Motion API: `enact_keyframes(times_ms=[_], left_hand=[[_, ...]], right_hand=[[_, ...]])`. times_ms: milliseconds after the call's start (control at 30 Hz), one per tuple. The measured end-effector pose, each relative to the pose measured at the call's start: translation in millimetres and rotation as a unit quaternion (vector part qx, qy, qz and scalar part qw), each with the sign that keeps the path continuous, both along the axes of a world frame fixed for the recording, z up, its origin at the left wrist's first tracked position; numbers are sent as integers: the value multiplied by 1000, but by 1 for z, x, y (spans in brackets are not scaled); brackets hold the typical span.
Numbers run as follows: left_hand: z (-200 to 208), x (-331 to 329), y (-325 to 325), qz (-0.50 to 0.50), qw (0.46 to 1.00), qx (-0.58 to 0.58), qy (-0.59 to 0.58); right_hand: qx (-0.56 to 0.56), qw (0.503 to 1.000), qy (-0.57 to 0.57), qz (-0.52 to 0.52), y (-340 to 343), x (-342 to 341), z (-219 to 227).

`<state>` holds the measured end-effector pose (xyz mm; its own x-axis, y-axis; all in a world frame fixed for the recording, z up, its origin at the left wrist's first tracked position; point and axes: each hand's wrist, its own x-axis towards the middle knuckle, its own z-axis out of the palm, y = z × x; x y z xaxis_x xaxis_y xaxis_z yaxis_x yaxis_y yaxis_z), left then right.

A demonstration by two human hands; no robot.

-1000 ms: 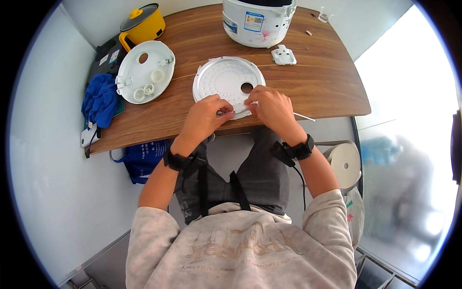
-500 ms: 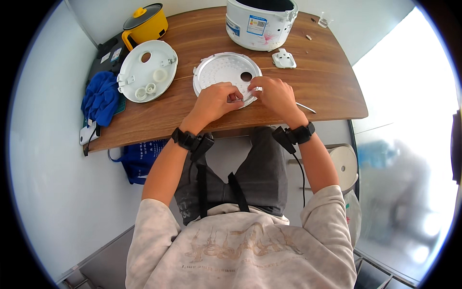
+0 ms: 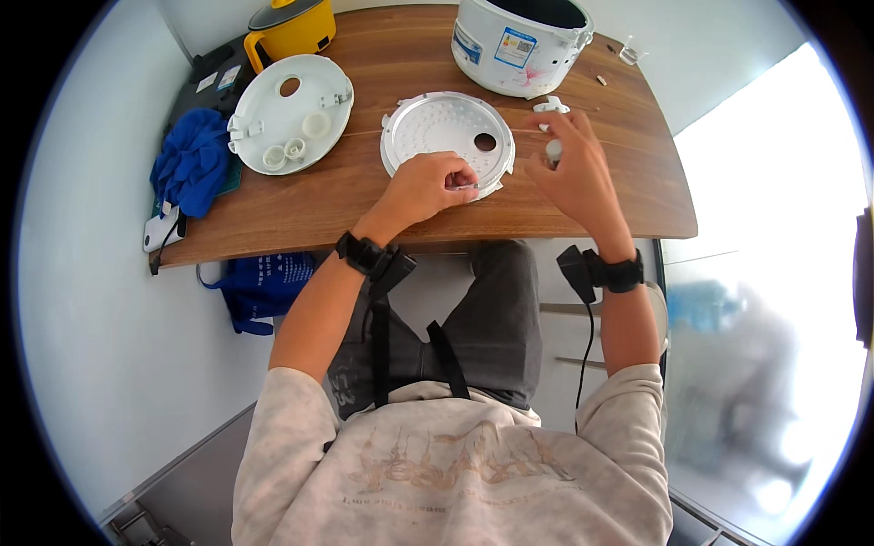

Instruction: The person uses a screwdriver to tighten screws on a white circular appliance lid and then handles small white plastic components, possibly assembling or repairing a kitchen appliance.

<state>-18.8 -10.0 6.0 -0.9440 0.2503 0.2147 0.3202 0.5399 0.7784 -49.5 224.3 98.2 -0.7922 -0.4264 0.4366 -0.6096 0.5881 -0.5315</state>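
Note:
Near the middle of the table lies a round, perforated metal-faced lid plate [image 3: 437, 123] with a dark hole on its right side. My left hand [image 3: 430, 187] rests at its near edge, thumb and fingers pinched together; what they pinch is hidden, though a bit of metal glints by the fingertips. My right hand [image 3: 583, 173] hovers right of the plate, thumb and fingers apart. A small pale thing [image 3: 553, 151] shows in the gap between them; whether it is held is unclear. Just beyond the fingertips sits a small white plastic part [image 3: 552, 106].
A white rice cooker body [image 3: 519, 50] stands at the back. To the left lies a white outer lid [image 3: 300, 100] carrying several small round parts. Beyond it is a yellow pot [image 3: 305, 32]. A blue cloth [image 3: 189, 164] and a white phone [image 3: 164, 232] are at the left edge.
My right hand has left the plate's edge and moved right, its fingers spreading. The left hand stays pinched at the near rim. A thin rod beside my right wrist no longer shows.

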Motion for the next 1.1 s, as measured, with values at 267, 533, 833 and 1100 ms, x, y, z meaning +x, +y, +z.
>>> enact_keyframes(times_ms=[267,533,833,1100], left_hand=[[0,-1,0,-4,1000,6,-4],[-2,-3,-2,-13,1000,20,-9],[-2,-4,-1,-18,1000,19,-1],[1,-3,-1,-9,1000,4,1]], right_hand=[[31,995,-90,31,28,13,71],[113,991,-51,-51,32,30,64],[-25,996,-27,-75,19,23,34],[-54,996,5,-67,11,18,29]])
